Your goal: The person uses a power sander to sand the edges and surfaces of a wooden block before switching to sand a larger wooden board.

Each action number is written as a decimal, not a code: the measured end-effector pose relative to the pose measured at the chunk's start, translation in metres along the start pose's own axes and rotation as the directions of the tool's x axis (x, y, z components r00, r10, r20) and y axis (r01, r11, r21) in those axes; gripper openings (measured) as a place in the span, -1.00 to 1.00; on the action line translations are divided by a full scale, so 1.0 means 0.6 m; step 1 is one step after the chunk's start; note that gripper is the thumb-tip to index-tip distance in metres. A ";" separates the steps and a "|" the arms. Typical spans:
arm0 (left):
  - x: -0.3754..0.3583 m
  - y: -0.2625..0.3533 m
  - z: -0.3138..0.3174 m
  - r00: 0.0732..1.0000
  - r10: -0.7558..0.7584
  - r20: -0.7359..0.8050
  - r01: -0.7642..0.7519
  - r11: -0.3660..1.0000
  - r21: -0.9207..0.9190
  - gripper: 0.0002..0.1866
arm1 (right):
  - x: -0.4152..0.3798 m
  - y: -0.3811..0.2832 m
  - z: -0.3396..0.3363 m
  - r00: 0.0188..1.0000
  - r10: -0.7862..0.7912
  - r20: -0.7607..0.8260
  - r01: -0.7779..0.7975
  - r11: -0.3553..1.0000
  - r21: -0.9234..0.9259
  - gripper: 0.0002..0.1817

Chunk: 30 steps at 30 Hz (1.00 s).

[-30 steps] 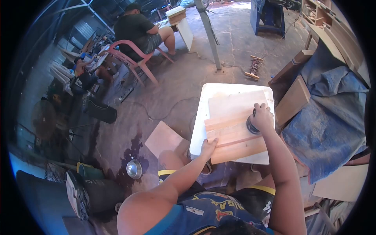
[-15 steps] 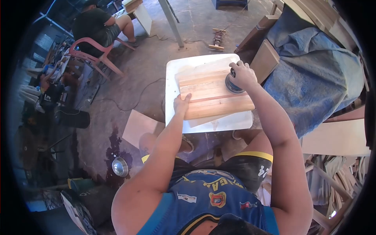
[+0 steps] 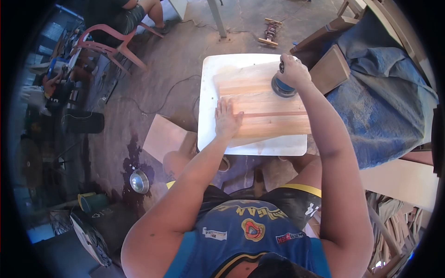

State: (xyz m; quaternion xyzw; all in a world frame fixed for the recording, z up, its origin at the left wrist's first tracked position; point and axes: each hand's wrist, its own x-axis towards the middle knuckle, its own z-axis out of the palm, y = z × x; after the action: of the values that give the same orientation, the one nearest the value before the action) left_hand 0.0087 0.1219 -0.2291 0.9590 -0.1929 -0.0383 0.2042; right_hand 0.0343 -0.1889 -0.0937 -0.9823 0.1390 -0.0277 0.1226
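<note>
A panel of glued light and reddish wood strips [image 3: 264,103] lies on a thinner pale sheet over a white table [image 3: 208,69]. My left hand [image 3: 226,120] rests flat on the panel's left side, its fingers spread. Near the upper right of the panel, my right hand [image 3: 295,74] grips the top of a round sander [image 3: 283,89]. The sander's dark disc sits against the wood. My right forearm hides the panel's right end.
A blue tarp [image 3: 384,97] covers things on the right, beside wooden boards [image 3: 330,69]. A person [image 3: 111,21] sits in a pink chair [image 3: 127,51] at upper left. A metal bowl [image 3: 139,181], a wooden box [image 3: 169,136] and a cord [image 3: 160,104] lie on the floor.
My left hand has gone from gripping the panel's left edge to lying flat on top. My right hand still holds the sander at the upper right. The camera view has shifted slightly.
</note>
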 end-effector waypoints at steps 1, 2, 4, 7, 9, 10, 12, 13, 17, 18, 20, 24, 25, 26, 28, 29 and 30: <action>0.004 0.002 -0.001 1.000 0.004 0.007 -0.004 1.000 0.010 -0.18 | 0.000 0.003 -0.002 1.000 -0.007 -0.029 0.007 1.000 -0.017 -0.51; 0.007 0.002 -0.002 1.000 -0.003 0.005 0.003 1.000 0.004 -0.18 | -0.003 0.003 -0.001 0.999 -0.034 -0.034 0.033 0.998 -0.044 -0.49; 0.001 0.001 -0.001 1.000 0.012 0.001 -0.012 1.000 -0.020 -0.17 | 0.001 -0.001 -0.004 0.998 -0.038 -0.054 0.034 0.997 -0.064 -0.50; 0.003 -0.010 0.011 0.999 0.028 -0.038 -0.031 0.995 -0.095 -0.14 | 0.016 -0.030 0.004 0.997 -0.052 -0.064 0.048 0.997 -0.061 -0.51; 0.002 -0.017 0.019 0.995 -0.004 -0.100 -0.012 0.987 -0.158 -0.08 | 0.033 -0.068 0.011 0.995 -0.086 -0.043 0.084 0.995 -0.049 -0.52; 0.001 -0.018 0.019 0.988 -0.032 -0.153 -0.002 0.976 -0.220 -0.03 | 0.040 -0.091 0.013 0.996 -0.089 0.017 0.090 0.994 -0.058 -0.52; -0.001 -0.015 0.012 0.987 -0.106 -0.121 0.068 0.957 -0.281 0.05 | 0.048 -0.140 0.020 0.989 -0.112 0.101 0.119 0.991 -0.062 -0.53; 0.001 -0.011 0.004 0.981 -0.171 -0.089 0.130 0.929 -0.345 0.13 | 0.050 -0.162 0.028 0.987 -0.121 0.104 0.127 0.990 -0.059 -0.53; 0.010 -0.001 -0.027 0.958 -0.284 0.029 0.266 0.849 -0.457 0.26 | 0.055 -0.243 0.048 0.968 -0.231 0.094 0.237 0.970 -0.051 -0.56; 0.011 0.001 -0.032 0.948 -0.313 0.054 0.303 0.840 -0.451 0.28 | 0.059 -0.262 0.054 0.965 -0.240 0.102 0.245 0.968 -0.046 -0.55; 0.012 -0.002 -0.026 0.936 -0.342 0.083 0.342 0.828 -0.444 0.30 | 0.064 -0.293 0.067 0.958 -0.259 0.123 0.264 0.964 -0.028 -0.54; 0.021 -0.012 -0.031 0.938 -0.329 0.113 0.344 0.833 -0.432 0.30 | 0.058 -0.344 0.063 0.932 -0.318 0.172 0.323 0.946 -0.001 -0.60; 0.022 -0.012 -0.038 0.938 -0.298 0.176 0.346 0.813 -0.468 0.29 | 0.065 -0.351 0.069 0.930 -0.320 0.178 0.326 0.946 -0.002 -0.60; 0.021 -0.016 -0.031 0.937 -0.302 0.178 0.350 0.810 -0.470 0.29 | 0.073 -0.357 0.075 0.937 -0.324 0.135 0.326 0.945 0.005 -0.61; 0.020 -0.021 -0.020 0.949 -0.288 0.126 0.314 0.850 -0.422 0.26 | 0.092 -0.359 0.086 0.942 -0.321 0.092 0.322 0.947 0.011 -0.62; 0.020 -0.024 -0.015 0.950 -0.286 0.129 0.313 0.849 -0.425 0.26 | 0.102 -0.360 0.090 0.950 -0.307 0.055 0.306 0.952 0.021 -0.64; 0.020 -0.024 -0.015 0.948 -0.289 0.137 0.320 0.850 -0.418 0.25 | 0.106 -0.363 0.088 0.956 -0.294 0.018 0.294 0.955 0.030 -0.65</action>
State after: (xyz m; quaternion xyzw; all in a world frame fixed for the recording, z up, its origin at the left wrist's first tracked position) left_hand 0.0260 0.1327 -0.2266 0.9054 -0.0323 -0.1454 0.3976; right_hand 0.1580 0.0086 -0.0896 -0.9905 -0.0103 -0.0367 0.1319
